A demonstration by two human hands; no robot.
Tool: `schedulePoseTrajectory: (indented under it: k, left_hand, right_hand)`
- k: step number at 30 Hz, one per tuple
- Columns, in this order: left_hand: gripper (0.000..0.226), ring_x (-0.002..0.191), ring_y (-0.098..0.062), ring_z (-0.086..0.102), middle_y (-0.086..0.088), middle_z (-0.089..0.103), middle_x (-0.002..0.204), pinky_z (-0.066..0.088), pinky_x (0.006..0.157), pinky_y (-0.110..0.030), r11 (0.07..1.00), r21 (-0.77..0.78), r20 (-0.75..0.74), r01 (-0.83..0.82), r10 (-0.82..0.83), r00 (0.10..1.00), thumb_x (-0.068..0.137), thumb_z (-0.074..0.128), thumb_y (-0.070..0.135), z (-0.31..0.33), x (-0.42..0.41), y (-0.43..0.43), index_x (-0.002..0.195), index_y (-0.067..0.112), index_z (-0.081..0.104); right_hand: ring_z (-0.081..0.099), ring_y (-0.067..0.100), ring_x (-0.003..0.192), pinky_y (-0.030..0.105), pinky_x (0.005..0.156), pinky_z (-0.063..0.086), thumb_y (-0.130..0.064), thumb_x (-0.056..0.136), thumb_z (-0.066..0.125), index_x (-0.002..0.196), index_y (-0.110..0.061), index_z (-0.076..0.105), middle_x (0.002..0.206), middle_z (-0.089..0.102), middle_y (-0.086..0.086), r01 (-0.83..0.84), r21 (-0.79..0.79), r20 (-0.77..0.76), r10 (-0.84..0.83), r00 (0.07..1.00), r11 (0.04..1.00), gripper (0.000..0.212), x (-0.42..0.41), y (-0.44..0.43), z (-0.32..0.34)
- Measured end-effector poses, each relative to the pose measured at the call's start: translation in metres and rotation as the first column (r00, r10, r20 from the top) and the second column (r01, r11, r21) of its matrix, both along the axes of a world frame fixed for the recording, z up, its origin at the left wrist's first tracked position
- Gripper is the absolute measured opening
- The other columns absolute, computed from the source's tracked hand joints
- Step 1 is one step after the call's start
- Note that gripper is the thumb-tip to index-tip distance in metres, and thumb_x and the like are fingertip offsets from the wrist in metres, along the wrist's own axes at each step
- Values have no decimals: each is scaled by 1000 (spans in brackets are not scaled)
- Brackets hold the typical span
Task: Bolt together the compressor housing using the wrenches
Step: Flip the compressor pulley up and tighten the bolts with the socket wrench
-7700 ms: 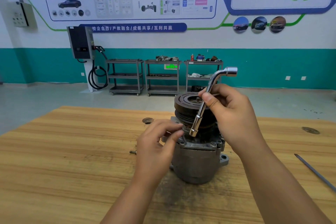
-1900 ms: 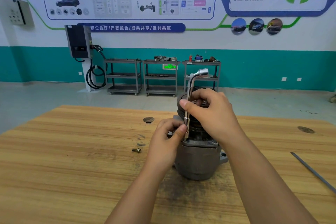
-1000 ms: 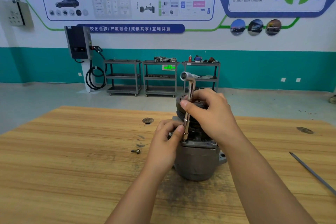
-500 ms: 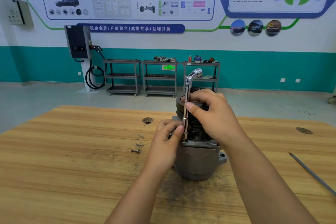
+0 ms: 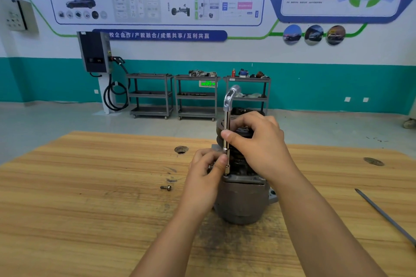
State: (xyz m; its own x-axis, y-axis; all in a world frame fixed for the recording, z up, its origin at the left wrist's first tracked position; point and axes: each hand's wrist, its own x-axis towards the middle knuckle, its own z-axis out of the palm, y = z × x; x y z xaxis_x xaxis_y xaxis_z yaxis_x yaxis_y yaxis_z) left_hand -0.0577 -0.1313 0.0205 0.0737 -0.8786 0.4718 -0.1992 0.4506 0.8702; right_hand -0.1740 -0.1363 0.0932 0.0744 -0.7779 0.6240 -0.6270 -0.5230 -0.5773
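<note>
Wooden table (image 5: 90, 209): compressor (image 5: 240, 204) stands upright just right of centre, black pulley (image 5: 219, 129) on top. At its upper left edge the left hand (image 5: 202, 177) pinches the lower end of the wrench (image 5: 227, 117), thumb and fingertips together on it. Above, the right hand (image 5: 258, 141) has thumb and curled fingers clamped on the shaft. Shaft is vertical, bend at the top. 1 loose bolt (image 5: 166, 187) lies left of the compressor, apart. Thin grey rod (image 5: 387, 218) near the right edge. Far wall: 3 carts (image 5: 195, 96), charger (image 5: 94, 51) to their left.
</note>
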Motion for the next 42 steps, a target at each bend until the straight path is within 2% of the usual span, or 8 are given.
schedulePoseTrajectory:
  k: [7, 14, 21, 27, 29, 32, 37, 42]
  left_hand:
    - [11, 95, -11, 52, 0, 54, 98, 36, 77, -11, 1000, -2, 24, -27, 27, 999, 93, 53, 16, 1, 0, 1, 86, 17, 62]
    - [2, 95, -14, 53, -1, 58, 98, 40, 82, -23, 1000, -9, 9, -27, 27, 1000, 89, 61, 19, 1, 0, 4, 88, 18, 59]
    - [18, 93, -2, 52, -1, 55, 100, 36, 79, -7, 1000, -5, -15, -14, 14, 1000, 95, 49, 13, 1, 0, 2, 86, 15, 65]
    - [13, 98, -13, 51, 0, 54, 98, 38, 85, -22, 999, -28, 27, -33, 33, 999, 94, 51, 20, -2, -1, 0, 93, 16, 63]
    - [10, 97, -14, 50, 0, 54, 97, 38, 84, -22, 998, -43, 35, -37, 38, 999, 93, 53, 18, -1, 0, 0, 89, 20, 62]
    - [18, 105, -16, 50, 1, 53, 102, 38, 93, -23, 999, -16, 35, -29, 30, 999, 95, 50, 18, 0, -1, 0, 89, 22, 66]
    - [24, 110, -19, 48, 4, 53, 102, 38, 99, -35, 1000, 14, 19, -26, 26, 999, 95, 48, 28, -1, -3, 2, 85, 18, 67]
    - [5, 83, -10, 53, 0, 59, 85, 39, 75, -24, 999, -33, -43, -27, 26, 999, 90, 59, 15, -1, -2, 2, 85, 14, 57]
  right_hand:
    - [34, 8, 106, 29, 87, 21, -34, 89, 58, 102, -35, 65, 102, 52, -22, -13, 4, -51, 13, 999, 1000, 14, -2, -1, 0]
    - [31, 7, 92, 38, 91, 32, -40, 79, 69, 72, -29, 53, 78, 43, -23, 25, -20, 64, -23, 998, 1000, 21, 3, 0, -1]
    - [41, 14, 110, 46, 101, 31, -28, 89, 61, 102, -29, 69, 102, 58, -19, -58, 11, 2, 58, 998, 998, 16, -6, 1, 3]
    - [38, 10, 107, 45, 100, 32, -32, 84, 65, 75, -39, 55, 90, 51, -23, -21, 0, 36, 21, 999, 1000, 16, -2, 1, 2]
    - [39, 11, 109, 45, 101, 32, -34, 85, 64, 86, -39, 60, 97, 53, -22, -25, -10, 16, 26, 1000, 1000, 6, -2, 1, 3]
    - [38, 14, 112, 45, 102, 30, -33, 90, 58, 110, -32, 66, 113, 57, -16, -36, 6, -37, 36, 999, 999, 21, -4, 0, 3]
    - [40, 15, 102, 46, 99, 33, -31, 87, 63, 91, -24, 65, 84, 49, -22, -53, 10, 39, 53, 998, 999, 8, -4, 2, 2]
    - [24, 2, 87, 36, 90, 31, -41, 78, 70, 73, -32, 53, 78, 38, -25, 17, -20, 94, -15, 995, 1000, 21, 3, 3, -1]
